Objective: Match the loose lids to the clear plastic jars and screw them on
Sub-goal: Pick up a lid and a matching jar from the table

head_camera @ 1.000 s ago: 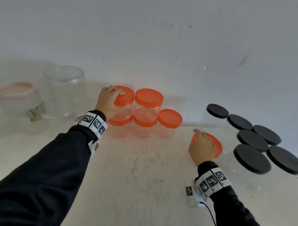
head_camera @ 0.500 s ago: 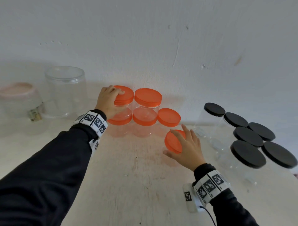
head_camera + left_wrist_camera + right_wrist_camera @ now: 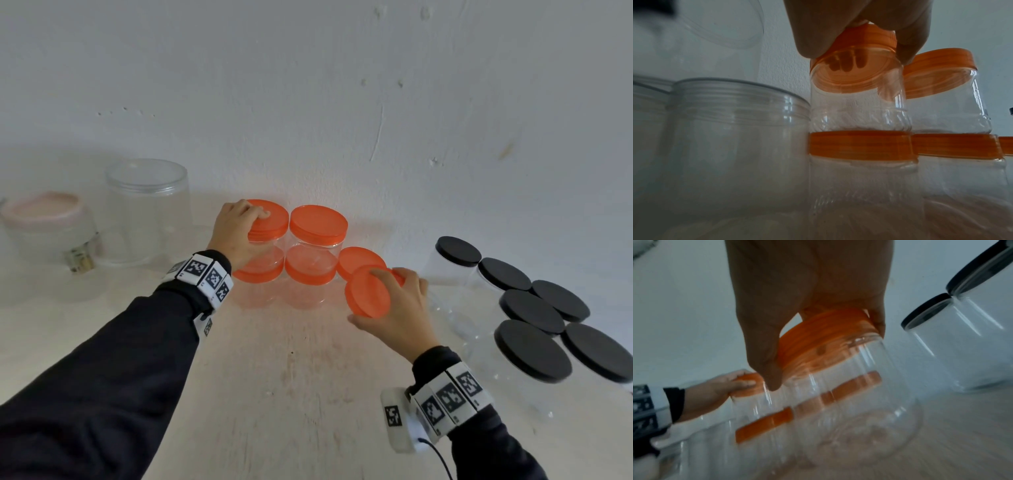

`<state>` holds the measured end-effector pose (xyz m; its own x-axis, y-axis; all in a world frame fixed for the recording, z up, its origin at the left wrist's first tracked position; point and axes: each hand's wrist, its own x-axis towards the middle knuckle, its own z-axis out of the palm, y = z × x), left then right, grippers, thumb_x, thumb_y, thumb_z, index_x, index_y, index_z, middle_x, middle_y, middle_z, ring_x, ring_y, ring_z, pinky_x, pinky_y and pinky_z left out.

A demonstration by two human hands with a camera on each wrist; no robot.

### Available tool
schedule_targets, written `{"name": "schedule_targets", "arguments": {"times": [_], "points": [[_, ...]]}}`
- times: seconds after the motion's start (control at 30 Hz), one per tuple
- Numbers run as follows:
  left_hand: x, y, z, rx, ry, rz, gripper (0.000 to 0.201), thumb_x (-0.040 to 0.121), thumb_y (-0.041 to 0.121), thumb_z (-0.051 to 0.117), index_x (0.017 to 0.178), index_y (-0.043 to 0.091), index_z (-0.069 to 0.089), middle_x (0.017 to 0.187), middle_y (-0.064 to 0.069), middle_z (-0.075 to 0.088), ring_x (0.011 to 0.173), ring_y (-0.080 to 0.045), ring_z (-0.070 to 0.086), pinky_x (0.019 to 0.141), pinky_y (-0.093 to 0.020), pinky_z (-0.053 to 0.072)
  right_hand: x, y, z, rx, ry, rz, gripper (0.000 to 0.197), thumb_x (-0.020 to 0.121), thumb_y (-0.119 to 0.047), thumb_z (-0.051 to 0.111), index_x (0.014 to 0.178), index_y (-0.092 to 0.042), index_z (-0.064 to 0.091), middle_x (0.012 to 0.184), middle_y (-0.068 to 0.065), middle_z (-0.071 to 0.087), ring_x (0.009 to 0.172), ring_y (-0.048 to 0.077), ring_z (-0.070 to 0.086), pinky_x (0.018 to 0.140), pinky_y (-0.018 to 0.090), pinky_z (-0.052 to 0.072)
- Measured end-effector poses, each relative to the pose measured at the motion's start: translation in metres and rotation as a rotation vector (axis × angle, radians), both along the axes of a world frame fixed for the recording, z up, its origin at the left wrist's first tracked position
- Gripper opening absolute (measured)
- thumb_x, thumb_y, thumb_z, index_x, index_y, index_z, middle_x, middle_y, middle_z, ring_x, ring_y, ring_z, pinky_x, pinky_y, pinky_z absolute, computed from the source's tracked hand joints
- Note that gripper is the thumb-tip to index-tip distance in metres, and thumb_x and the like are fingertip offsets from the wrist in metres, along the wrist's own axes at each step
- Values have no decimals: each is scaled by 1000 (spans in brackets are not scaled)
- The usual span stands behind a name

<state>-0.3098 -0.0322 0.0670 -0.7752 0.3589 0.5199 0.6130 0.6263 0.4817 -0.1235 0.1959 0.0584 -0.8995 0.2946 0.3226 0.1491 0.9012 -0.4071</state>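
We face a white plastered wall [image 3: 308, 85] beyond the hands, marked with small chips, a thin vertical scratch and a brownish smudge up to the right. Under the hands we see a pale, cream-coloured table [image 3: 291, 394], scuffed and faintly stained, meeting the wall. Soft, even light leaves only faint shadows on it.

Pale, scuffed tabletop [image 3: 274, 394] against a white wall.
Set directly on it: orange-lidded jars [image 3: 310, 291] stacked two high at the back, black-lidded jars [image 3: 534, 356] clustered at right, uncapped clear jars [image 3: 147, 212] and one pink-topped jar [image 3: 48, 226] at left.
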Motion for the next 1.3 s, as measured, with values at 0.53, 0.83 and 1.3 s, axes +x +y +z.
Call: {"name": "schedule_targets", "arguments": {"times": [0.53,0.83,1.3], "points": [[-3,0,-2,37,0,-18,56,65,43,70,111,12,60,107,-1,54,103,-18,39,87,-24,27,-74,16,9,-144,286,-58,72,66,-33,82,124,-9,47,148,9,18,133,28,16,104,43,31],[-6,0,-5,44,27,-23,70,58,60,49,109,13,61,106,-1,55,102,-21,41,86,-25,27,-81,20,-11,-690,282,-92,113,65,-11,84,145,-10,4,145,9,19,130,21,31,101,25,28],[-7,3,-8,65,54,5,49,69,28,78,112,12,60,108,-2,54,104,-21,39,90,-25,28,-72,13,-6,-724,391,128,48,61,2,84,72,-24,45,75,8,59,61,17,58,57,31,53]]}}
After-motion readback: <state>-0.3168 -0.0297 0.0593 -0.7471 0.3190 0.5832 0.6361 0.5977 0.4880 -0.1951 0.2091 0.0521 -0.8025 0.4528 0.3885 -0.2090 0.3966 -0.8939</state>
